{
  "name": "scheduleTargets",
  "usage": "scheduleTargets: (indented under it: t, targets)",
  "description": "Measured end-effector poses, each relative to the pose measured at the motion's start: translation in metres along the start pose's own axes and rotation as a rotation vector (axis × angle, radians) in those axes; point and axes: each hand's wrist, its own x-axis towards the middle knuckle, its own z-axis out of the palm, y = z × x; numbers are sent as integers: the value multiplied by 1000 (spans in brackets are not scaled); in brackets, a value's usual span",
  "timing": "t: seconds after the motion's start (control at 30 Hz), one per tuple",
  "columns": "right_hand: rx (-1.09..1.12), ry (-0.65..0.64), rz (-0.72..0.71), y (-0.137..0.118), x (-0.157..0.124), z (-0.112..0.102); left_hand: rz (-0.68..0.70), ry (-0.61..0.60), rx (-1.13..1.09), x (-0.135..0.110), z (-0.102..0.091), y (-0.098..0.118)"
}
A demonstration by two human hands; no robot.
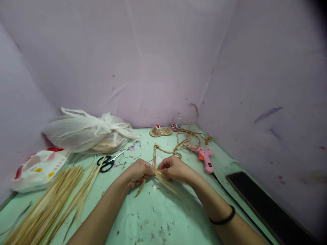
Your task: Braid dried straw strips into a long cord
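Note:
My left hand (141,173) is closed in a pinch at the near end of a braided straw cord (154,157). Close beside it, my right hand (173,168) pinches pale dry straw strips (165,183) that fan out below the fingers toward me. Another strip end (140,189) hangs under the left hand. From the hands the cord runs away over the table, bends, and trails right into a loose tangle (189,136). The exact spot where fingers meet straw is partly hidden.
On the left lie a straw bundle (48,200), black-handled scissors (108,162), a tissue pack (41,170) and a white plastic bag (84,131). A woven piece with beads (160,132) sits at the back. To the right are a pink glue gun (205,158) and a dark phone-like slab (265,207).

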Motion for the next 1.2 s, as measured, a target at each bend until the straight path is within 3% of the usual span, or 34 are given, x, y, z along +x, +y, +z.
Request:
scheduleTargets:
  t: [0.37,0.57,0.67,1.07,1.2]
  targets:
    - [-37,-46,-7,1,-3,2,13,7,10,1,1,-2]
    - [-336,132,-14,-3,2,8,30,45,91,3,3,-4]
    - [-372,160,30,-5,2,10,26,71,122,4,6,-6]
    - [317,-173,124,-19,-10,-6,38,53,4,1,7,-1]
    - [399,-100,158,-14,-6,-5,51,35,-13,-1,5,0]
